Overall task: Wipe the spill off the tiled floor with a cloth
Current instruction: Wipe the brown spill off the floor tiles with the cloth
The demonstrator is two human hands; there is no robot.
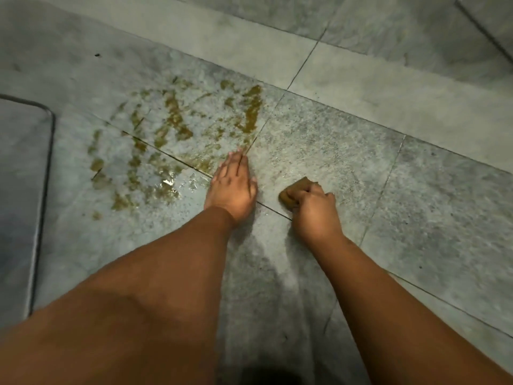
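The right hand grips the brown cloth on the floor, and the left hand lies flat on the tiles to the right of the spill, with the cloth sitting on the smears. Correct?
Not quite. In the head view the cloth, gripped by the right hand, sits apart from the spill, on tile right of the flat left hand.

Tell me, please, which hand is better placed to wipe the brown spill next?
The right hand: its fingers are already closed around the brown cloth, beside the smears. The left hand lies flat on the tiled floor at the edge of the spill, empty, apparently bracing.

grey metal-edged panel [25,168] at left, raised step [488,20] top right
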